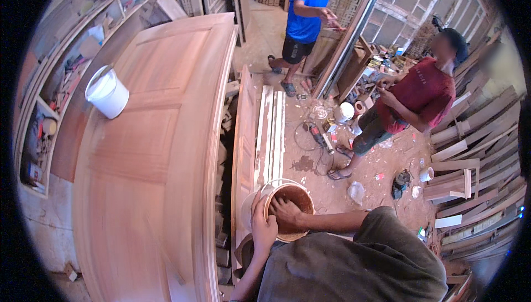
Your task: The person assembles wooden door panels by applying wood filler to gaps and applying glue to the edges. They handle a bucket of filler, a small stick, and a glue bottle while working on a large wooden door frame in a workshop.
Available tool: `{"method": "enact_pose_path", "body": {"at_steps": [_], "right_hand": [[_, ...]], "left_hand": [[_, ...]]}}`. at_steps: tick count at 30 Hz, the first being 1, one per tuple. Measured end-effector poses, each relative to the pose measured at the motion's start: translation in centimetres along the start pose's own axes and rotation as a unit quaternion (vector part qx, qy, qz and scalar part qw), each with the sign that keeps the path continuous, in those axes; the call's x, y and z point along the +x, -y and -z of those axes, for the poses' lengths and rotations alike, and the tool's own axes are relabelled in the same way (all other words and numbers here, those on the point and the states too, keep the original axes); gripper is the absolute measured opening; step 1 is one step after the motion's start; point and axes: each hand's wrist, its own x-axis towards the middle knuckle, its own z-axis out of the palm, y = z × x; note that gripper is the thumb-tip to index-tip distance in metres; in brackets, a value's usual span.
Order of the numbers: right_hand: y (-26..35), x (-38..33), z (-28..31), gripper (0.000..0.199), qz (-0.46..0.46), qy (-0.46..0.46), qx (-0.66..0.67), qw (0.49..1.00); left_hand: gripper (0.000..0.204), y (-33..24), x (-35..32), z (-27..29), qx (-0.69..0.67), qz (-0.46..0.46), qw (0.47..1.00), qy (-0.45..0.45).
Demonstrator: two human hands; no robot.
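My left hand (262, 224) grips the outer side of a small white bucket (251, 205) whose inside is coated brown. My right hand (287, 211) reaches inside the bucket, fingers spread against its brown bottom. The bucket is tilted toward me and held over the edge of a narrow wooden panel (244, 130). A large reddish wooden door (149, 153) lies flat to my left.
A white bucket (107, 92) stands on the door. White slats (271, 130) lie beside the narrow panel. Two people stand on the dusty floor: one in blue (303, 12), one in red (409, 100). Tools and cables (321, 136) litter the floor. Shelves (61, 75) line the left, stacked planks (475, 153) the right.
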Motion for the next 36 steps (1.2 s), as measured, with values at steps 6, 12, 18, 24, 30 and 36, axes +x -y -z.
{"method": "enact_pose_path", "body": {"at_steps": [6,12,18,24,30,36], "right_hand": [[-0.5,-0.8,-0.9,0.064,-0.02,0.051,0.056,0.997],[-0.7,-0.9,-2.1,0.059,-0.043,0.028,0.097,0.994],[-1.6,-0.6,-3.1,0.066,-0.044,-0.058,0.083,0.994],[-0.9,-1.7,-5.8,0.067,-0.058,-0.083,0.137,0.985],[-0.4,-2.5,-4.7,0.051,-0.07,-0.011,0.188,0.98],[-0.4,-2.5,-3.6,0.035,-0.098,0.041,0.29,0.951]], "left_hand": [[0.054,0.2,0.6,-1.4,0.018,-0.006,0.999,0.043],[0.054,0.7,1.5,-2.0,0.032,-0.018,0.997,0.065],[0.053,0.7,1.5,-2.6,0.02,-0.025,0.997,0.072],[0.052,0.9,1.3,-3.6,0.025,-0.031,0.995,0.09],[0.052,1.7,1.5,-4.4,0.017,-0.026,0.993,0.113],[0.053,1.8,1.7,-4.7,0.011,-0.038,0.991,0.125]]}}
